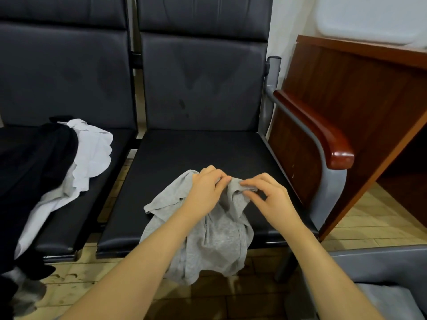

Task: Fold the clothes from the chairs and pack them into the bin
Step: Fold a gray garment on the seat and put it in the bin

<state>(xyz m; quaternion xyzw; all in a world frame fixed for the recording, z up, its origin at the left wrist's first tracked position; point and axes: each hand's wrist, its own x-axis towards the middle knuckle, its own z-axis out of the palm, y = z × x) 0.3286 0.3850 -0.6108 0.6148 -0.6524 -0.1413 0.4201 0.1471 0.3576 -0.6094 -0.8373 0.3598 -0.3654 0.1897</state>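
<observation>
On the front edge of the right-hand black chair seat lies our grey garment, crumpled, its lower half spilling over the seat's lip toward the floor. Our left hand has its fingers curled into a bunched fold near the top of the cloth, and our right hand pinches the same ridge just beside it, thumb and forefinger narrow on a hem or band; which edge it is we cannot tell.

We judge that we are hunting for a clean edge to open the piece out. To do that well, we should slide both grips apart along the hem until the cloth draws taut, lift the hanging part clear of the floor, and lay it flat across the seat before making any fold.

On the neighbouring seat to the left, a white garment and a black garment wait in a heap, part of it trailing off the front. A wooden armrest bounds our chair on the right, with a wooden desk just beyond. At lower right sits a grey bin, with grey cloth inside.
</observation>
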